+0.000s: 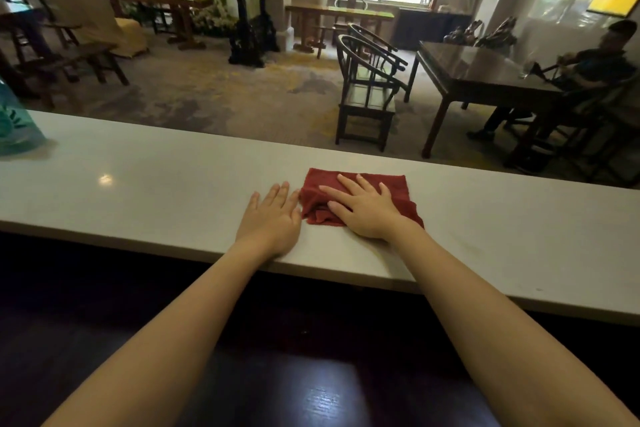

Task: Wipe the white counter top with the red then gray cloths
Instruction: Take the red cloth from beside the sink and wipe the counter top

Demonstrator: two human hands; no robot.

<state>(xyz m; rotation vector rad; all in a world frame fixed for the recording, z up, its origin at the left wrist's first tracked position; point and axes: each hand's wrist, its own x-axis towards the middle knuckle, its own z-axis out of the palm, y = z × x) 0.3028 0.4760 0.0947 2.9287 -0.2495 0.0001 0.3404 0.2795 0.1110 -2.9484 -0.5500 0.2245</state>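
Observation:
A long white counter top [166, 184] runs across the view from left to right. A red cloth [391, 185] lies on it near the middle, bunched at its left side. My right hand [363, 206] lies flat on the cloth, palm down, fingers spread and pointing to the upper left. My left hand [272, 220] rests flat on the bare counter just left of the cloth, fingers together, its fingertips close to the cloth's edge. No gray cloth is in view.
A teal bag [15, 121] stands on the counter at the far left edge. Below the counter's near edge is a dark glossy surface [311, 392]. Beyond the counter are wooden chairs [367, 90], a dark table [485, 76] and a seated person [588, 73].

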